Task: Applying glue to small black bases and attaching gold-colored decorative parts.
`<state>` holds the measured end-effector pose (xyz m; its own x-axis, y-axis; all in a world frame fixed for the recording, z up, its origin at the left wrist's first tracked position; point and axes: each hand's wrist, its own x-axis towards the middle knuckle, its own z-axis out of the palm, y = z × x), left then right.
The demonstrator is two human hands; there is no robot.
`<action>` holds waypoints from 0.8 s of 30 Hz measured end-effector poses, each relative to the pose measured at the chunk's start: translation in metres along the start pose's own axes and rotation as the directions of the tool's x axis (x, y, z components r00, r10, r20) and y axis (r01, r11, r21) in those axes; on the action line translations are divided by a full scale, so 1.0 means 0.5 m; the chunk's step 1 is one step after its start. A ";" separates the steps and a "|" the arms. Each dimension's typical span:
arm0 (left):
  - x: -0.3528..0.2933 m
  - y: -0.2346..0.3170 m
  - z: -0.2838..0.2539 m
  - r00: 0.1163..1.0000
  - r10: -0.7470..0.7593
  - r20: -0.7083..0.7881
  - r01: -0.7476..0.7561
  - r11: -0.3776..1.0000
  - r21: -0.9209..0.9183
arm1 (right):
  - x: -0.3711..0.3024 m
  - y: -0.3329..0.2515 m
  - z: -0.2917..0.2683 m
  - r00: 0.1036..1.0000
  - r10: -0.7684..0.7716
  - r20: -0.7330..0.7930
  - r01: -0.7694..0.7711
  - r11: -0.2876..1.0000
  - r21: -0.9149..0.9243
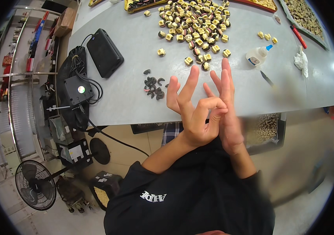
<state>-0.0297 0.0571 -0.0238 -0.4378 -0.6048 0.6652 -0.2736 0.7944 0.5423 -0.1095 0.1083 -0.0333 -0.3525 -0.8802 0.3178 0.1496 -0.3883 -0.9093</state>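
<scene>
My left hand (195, 120) pinches, contents unclear; right hand (230, 124) outstretched. Ten o'clock: curved black plastic-looking pieces (159, 94), likely light; grip ends.

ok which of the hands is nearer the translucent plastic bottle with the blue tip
Right. The bare right hand is below and left of the bottle in the picture; the bare left hand is farther left.

Small pieces (201, 31) at upper centre are showing yellow and black, curved bits (159, 93) mostly black, the surface (135, 43) pale grey.
</scene>
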 end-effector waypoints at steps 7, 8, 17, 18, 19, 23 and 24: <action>0.001 -0.002 0.008 0.992 -0.012 -0.122 0.006 0.998 -0.055 | 0.004 -0.005 0.000 0.999 0.035 0.022 -0.035 0.999 -0.023; 0.002 -0.002 0.007 0.992 -0.012 -0.122 0.006 0.998 -0.055 | 0.003 -0.006 0.000 0.999 0.039 0.026 -0.038 0.999 -0.024; 0.004 0.000 0.004 0.998 0.008 -0.070 -0.008 1.000 0.007 | 0.001 -0.003 -0.003 0.998 0.046 0.040 -0.045 0.998 -0.036; 0.002 0.000 0.006 0.997 0.023 -0.079 -0.022 1.000 0.013 | 0.001 -0.003 -0.003 0.998 0.047 0.039 -0.045 0.998 -0.034; 0.000 0.000 0.007 0.995 0.038 -0.087 -0.036 0.999 0.020 | 0.001 -0.003 -0.002 0.998 0.046 0.040 -0.045 0.998 -0.034; 0.001 -0.005 0.008 0.991 0.048 -0.128 -0.050 0.999 -0.017 | -0.001 -0.003 0.002 1.000 -0.024 0.011 0.024 1.000 -0.008; 0.001 -0.003 0.008 0.991 0.047 -0.127 -0.050 0.999 -0.018 | 0.000 -0.003 0.001 1.000 -0.024 0.012 0.024 1.000 -0.017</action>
<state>-0.0330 0.0557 -0.0262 -0.3375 -0.5689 0.7500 -0.2364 0.8224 0.5175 -0.1091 0.1087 -0.0316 -0.3444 -0.8740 0.3428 0.1249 -0.4045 -0.9060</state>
